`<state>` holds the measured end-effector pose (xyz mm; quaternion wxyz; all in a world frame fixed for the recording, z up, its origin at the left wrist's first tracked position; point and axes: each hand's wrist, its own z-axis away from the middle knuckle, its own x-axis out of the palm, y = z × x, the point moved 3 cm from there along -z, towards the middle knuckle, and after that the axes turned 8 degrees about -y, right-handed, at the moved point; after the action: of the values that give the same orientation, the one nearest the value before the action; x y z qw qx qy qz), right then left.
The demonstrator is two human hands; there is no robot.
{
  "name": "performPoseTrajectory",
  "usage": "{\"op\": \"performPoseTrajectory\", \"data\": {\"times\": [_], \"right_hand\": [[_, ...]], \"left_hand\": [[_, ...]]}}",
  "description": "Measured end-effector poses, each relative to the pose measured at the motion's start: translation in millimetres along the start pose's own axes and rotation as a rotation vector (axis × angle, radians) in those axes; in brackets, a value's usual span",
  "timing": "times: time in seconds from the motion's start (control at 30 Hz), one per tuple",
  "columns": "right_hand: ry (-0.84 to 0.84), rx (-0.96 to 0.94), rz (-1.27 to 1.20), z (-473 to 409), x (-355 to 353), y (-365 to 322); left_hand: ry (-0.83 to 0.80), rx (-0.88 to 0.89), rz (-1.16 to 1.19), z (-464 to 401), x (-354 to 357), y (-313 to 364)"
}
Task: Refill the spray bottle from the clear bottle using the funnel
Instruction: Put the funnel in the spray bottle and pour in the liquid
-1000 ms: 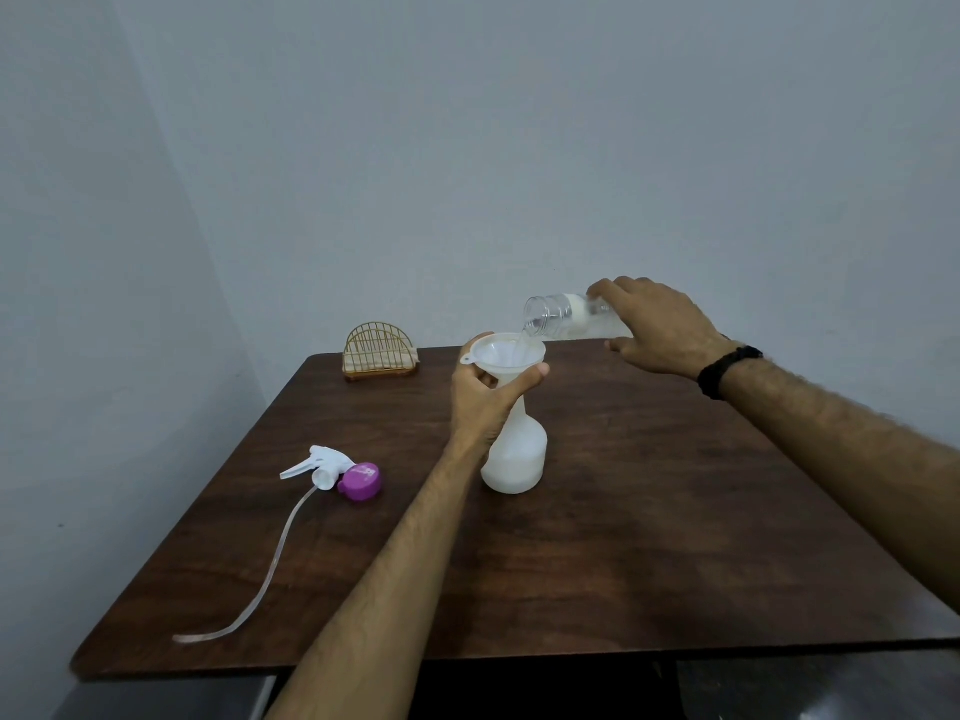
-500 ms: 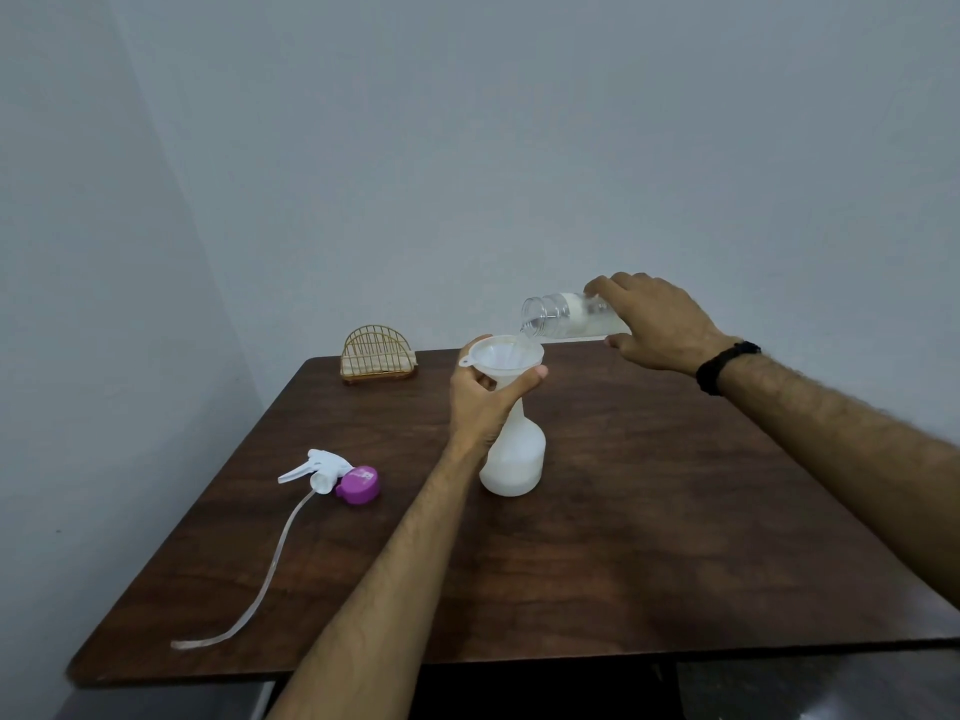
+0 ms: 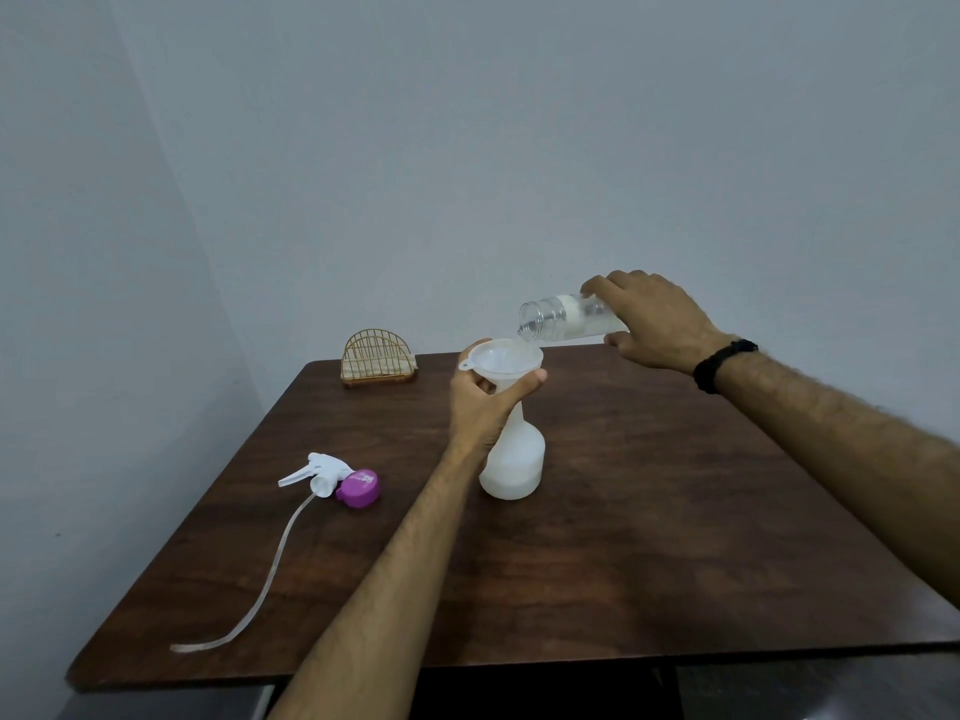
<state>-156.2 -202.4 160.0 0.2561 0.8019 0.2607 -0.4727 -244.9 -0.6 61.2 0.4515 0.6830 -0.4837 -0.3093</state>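
Observation:
A white translucent spray bottle point(image 3: 514, 462) stands upright in the middle of the brown table point(image 3: 649, 537), with some liquid at its bottom. A white funnel point(image 3: 506, 361) sits in its neck. My left hand point(image 3: 485, 407) grips the funnel's cone and the bottle's neck. My right hand point(image 3: 652, 322) holds the clear bottle point(image 3: 550, 317) almost horizontal, its open mouth just above the funnel's right rim. A thin stream of liquid runs from the mouth into the funnel.
The spray head point(image 3: 322, 472) with its purple collar point(image 3: 358, 488) and long dip tube point(image 3: 265, 584) lies on the table's left side. A small wire holder point(image 3: 378, 360) stands at the far left edge. Walls close in behind and to the left.
The clear bottle has tipped a little further and liquid now runs into the funnel. Both hands stay in nearly the same place.

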Motion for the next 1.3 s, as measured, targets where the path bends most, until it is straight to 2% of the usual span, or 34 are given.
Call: {"op": "performPoseTrajectory", "data": {"times": [1.3], "right_hand": [[-0.010, 0.002, 0.003, -4.4, -7.6, -2.4]], "left_hand": [[0.002, -0.012, 0.011, 3.2, 0.7, 3.9]]}}
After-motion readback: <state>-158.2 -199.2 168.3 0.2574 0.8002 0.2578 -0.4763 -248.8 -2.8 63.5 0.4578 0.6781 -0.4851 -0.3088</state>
